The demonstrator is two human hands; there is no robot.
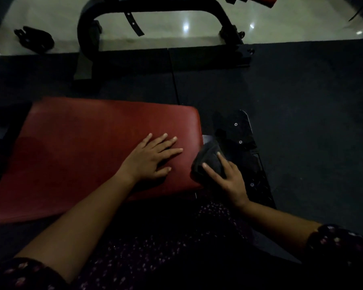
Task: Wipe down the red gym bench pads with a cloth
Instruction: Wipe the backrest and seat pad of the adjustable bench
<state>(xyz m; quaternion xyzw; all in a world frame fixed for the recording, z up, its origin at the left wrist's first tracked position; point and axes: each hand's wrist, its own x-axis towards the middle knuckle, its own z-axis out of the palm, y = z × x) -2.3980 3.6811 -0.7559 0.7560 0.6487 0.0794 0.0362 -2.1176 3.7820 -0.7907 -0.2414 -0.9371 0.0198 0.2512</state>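
While the left hand (pixel 150 156) lies flat on the red pad (pixel 88 155), palm down, its fingers are straight and spread, with the thumb out toward the near side. It sits on the right half of the pad, short of the right end.

Right hand (pixel 228 178): rests on a dark cloth (pixel 208 161). Thumb and forefinger are straight, spread apart and pressed on the fabric. The other fingers are lost in shadow, so I cannot tell how they lie.

Cloth: bunched, lying against the right end of the pad and hanging over its edge. It is between the pad and the black metal bracket (pixel 240 130) of the bench, which shows several bolt heads.

Pad: level, running from the left edge of view toward the middle, over dark floor matting (pixel 302 97).

Background: pale glossy tiles (pixel 166 30) beyond the matting, and a black curved machine frame (pixel 86 28) straddling the border. A small black object (pixel 35 38) lies on the tiles at left. Dark floral sleeves (pixel 342 245) cover both upper forearms.
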